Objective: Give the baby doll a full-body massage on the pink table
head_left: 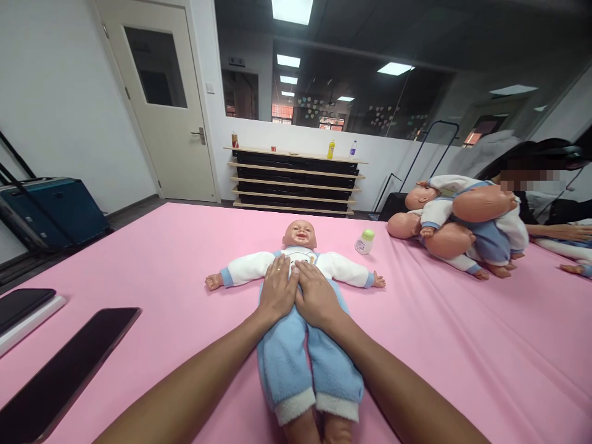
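A baby doll (289, 351) in a white top and light blue trousers lies on its back on the pink sheet (161, 259), head away from me and arms spread sideways. On its chest and belly rest my left hand (278, 285) and my right hand (317, 293), side by side, palms down, with fingers stretched out flat. Their thumbs lie close together at the middle. A ring shows on a left finger. Neither hand grasps anything. Past the doll's arm on the right stands a small white bottle (364, 243) with a green cap.
Several more dolls (456, 228) lie heaped at the right, beside another person (555, 185). Dark phone-like devices lie at the left, including one large black slab (69, 370). Behind the table are a shelf unit (296, 176) with bottles, a door (161, 111) and a teal case (50, 209).
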Demonstrator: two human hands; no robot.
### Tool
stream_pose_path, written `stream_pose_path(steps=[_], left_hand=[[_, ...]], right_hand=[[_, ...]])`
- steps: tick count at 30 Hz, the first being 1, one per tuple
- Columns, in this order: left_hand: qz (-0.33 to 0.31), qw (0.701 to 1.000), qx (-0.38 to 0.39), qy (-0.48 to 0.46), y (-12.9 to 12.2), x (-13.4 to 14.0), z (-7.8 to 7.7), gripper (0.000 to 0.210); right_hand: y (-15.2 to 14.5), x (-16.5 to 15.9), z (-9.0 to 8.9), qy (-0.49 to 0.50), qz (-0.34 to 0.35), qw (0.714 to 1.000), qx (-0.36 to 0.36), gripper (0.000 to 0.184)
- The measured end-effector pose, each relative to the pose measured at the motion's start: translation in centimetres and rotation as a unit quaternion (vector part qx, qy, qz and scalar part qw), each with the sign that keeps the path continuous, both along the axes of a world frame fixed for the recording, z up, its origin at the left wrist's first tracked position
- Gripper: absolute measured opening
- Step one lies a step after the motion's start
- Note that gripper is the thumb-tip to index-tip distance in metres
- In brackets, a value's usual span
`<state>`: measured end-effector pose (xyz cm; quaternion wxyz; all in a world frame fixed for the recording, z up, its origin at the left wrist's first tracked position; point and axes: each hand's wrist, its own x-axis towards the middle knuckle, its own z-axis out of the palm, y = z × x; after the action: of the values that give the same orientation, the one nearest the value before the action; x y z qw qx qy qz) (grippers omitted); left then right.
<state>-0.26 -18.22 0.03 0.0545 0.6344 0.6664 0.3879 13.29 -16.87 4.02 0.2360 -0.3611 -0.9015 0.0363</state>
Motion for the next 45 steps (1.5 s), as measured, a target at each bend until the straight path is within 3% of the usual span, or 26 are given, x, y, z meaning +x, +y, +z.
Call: stream_pose_path(steps=[7, 12, 15, 19, 22, 32, 37, 41, 45], left_hand=[[-0.015, 0.996, 0.056, 0.066, -1.3, 0.8, 0.9, 0.053], [-0.074, 0.992, 0.054, 0.087, -1.8, 0.8, 1.9, 0.05], [-0.085, 0.993, 0.047, 0.072, -1.6, 0.6, 1.8, 0.049], [-0.061, 0.997, 0.034, 0.021, -1.0, 0.3, 1.0, 0.053], [-0.041, 0.999, 0.022, -0.005, -0.6, 0.2, 0.6, 0.057], [-0.028, 0.998, 0.054, 0.004, -1.1, 0.4, 0.7, 0.056], [-0.036, 0.996, 0.076, 0.01, -1.3, 0.4, 0.7, 0.053], [-0.049, 0.995, 0.081, 0.017, -1.6, 0.4, 0.8, 0.053], [-0.082, 0.993, 0.083, 0.022, -1.9, 0.3, 1.4, 0.053]], right_hand=[[0.7, 0.1, -0.4, 0.009, -0.106, 0.993, -0.055, 0.062], [0.3, 0.1, -0.4, 0.009, -0.142, 0.989, -0.052, 0.064], [-0.2, 0.1, -0.1, 0.027, -0.119, 0.992, -0.02, 0.057], [-0.4, 0.2, 0.0, 0.055, -0.016, 0.998, 0.027, 0.044], [-0.2, 0.2, -0.2, 0.059, 0.035, 0.997, 0.026, 0.044], [0.3, 0.0, -0.1, 0.019, -0.083, 0.996, -0.042, 0.06], [0.1, 0.0, -0.2, 0.014, -0.131, 0.991, -0.039, 0.063], [-0.2, 0.2, -0.1, 0.029, -0.103, 0.994, -0.006, 0.054], [-0.3, 0.4, 0.0, 0.046, 0.007, 0.999, 0.016, 0.05]])
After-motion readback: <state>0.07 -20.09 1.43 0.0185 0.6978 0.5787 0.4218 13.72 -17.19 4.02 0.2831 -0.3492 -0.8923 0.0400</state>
